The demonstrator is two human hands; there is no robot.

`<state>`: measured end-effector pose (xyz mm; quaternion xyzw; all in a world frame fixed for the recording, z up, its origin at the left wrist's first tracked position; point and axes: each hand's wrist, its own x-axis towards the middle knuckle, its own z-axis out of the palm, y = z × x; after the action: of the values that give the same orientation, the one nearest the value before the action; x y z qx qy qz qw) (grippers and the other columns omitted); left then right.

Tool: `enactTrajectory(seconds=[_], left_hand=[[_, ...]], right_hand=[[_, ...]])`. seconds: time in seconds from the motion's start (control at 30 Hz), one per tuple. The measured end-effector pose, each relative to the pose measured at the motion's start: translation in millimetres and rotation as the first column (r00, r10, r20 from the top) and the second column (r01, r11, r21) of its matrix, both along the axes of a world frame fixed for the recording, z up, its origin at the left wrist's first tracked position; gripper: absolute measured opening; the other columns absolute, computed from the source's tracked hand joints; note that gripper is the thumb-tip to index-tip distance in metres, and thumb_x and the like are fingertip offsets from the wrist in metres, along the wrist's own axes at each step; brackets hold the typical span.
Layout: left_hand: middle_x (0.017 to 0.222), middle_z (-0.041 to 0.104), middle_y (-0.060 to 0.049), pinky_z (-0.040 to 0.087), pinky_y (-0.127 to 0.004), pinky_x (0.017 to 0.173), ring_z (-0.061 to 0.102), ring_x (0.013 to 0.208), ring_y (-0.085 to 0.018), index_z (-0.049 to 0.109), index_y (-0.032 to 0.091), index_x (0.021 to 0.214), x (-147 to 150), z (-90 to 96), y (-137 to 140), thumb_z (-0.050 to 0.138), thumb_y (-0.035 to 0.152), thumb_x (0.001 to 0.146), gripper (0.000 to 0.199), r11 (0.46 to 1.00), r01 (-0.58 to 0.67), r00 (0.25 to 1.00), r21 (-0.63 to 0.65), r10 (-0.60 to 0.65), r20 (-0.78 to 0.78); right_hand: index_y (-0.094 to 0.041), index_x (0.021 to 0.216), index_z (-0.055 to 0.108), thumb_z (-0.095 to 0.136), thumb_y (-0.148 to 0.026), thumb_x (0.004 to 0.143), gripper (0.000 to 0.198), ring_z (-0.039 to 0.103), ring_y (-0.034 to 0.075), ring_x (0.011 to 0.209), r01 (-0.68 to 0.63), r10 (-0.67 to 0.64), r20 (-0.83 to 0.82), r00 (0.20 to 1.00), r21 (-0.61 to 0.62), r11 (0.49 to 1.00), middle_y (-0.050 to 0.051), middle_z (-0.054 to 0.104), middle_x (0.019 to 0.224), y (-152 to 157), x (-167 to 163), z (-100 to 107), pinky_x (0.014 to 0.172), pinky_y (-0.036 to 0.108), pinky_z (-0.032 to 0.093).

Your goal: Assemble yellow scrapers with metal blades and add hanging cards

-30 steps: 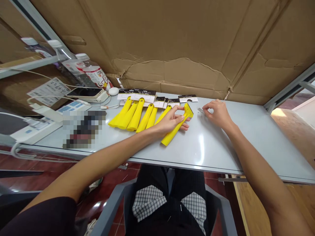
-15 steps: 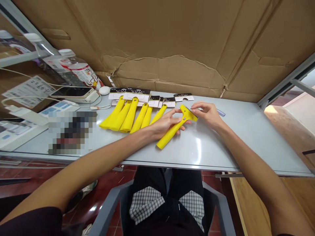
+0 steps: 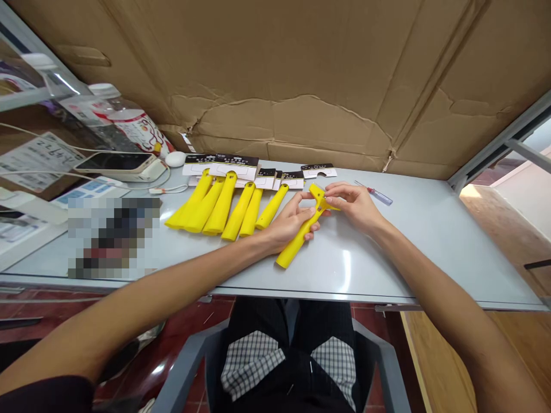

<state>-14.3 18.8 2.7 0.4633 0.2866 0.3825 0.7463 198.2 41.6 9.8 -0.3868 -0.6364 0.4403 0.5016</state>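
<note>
A yellow scraper [image 3: 297, 244] with a wide head lies slantwise in my left hand [image 3: 290, 221], whose fingers wrap round its neck just below the head. My right hand [image 3: 350, 203] is at the scraper's head, its thumb and fingertips pinched together over the face where the small holes are. Something tiny and metallic seems to be at those fingertips, too small to name. Just beyond my right hand lies a screwdriver with a clear handle [image 3: 381, 197]. Left of my hands, several yellow scraper handles [image 3: 221, 206] lie in a row, their far ends by black-and-white header cards [image 3: 235, 167].
A separate header card [image 3: 318, 170] lies at the back of the grey table [image 3: 413, 241]. On the left are a phone [image 3: 114, 162], a white round object [image 3: 175, 159], cables and plastic bottles [image 3: 133, 123]. Cardboard [image 3: 293, 63] walls off the back; a blurred patch covers the left front.
My right hand has shifted from the scraper's blade edge onto the face of its head, fingertips now pinched there. More of the screwdriver shows. My left hand keeps its hold.
</note>
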Motion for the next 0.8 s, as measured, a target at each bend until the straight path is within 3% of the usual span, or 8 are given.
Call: enactTrajectory(seconds=[0.23,0.47,0.8], left_hand=[[0.104,0.074,-0.004,0.042,-0.019,0.048,0.057,0.058,-0.008,0.041,0.028,0.117,1.8,6.5,-3.1,0.081,0.037,0.09,0.05,1.0,-0.011,1.0,-0.005,0.011,0.004],[0.103,0.073,-0.005,0.041,-0.02,0.048,0.057,0.058,-0.008,0.042,0.028,0.119,2.4,5.0,-2.8,0.08,0.036,0.091,0.048,1.0,-0.016,1.0,-0.012,0.016,0.004],[0.099,0.071,-0.003,0.041,-0.02,0.048,0.057,0.058,-0.009,0.043,0.028,0.118,2.9,5.8,-3.7,0.08,0.036,0.091,0.047,1.0,-0.017,1.0,-0.003,0.017,0.008]], right_hand=[[-0.031,0.09,0.087,0.092,-0.043,0.08,0.016,0.07,0.024,0.109,0.007,-0.009,-0.037,0.999,-0.048,0.999,0.005,0.072,0.116,-2.8,-7.2,-3.4,0.107,0.049,0.053],[-0.028,0.091,0.085,0.091,-0.045,0.081,0.02,0.07,0.023,0.103,0.032,-0.034,-0.037,0.999,-0.053,0.998,0.005,0.075,0.111,-5.9,-9.6,0.0,0.095,0.044,0.056],[-0.026,0.09,0.084,0.091,-0.047,0.078,0.025,0.07,0.023,0.098,0.06,-0.062,-0.019,0.998,-0.076,0.995,0.006,0.076,0.109,-8.7,-13.8,4.2,0.091,0.043,0.056]])
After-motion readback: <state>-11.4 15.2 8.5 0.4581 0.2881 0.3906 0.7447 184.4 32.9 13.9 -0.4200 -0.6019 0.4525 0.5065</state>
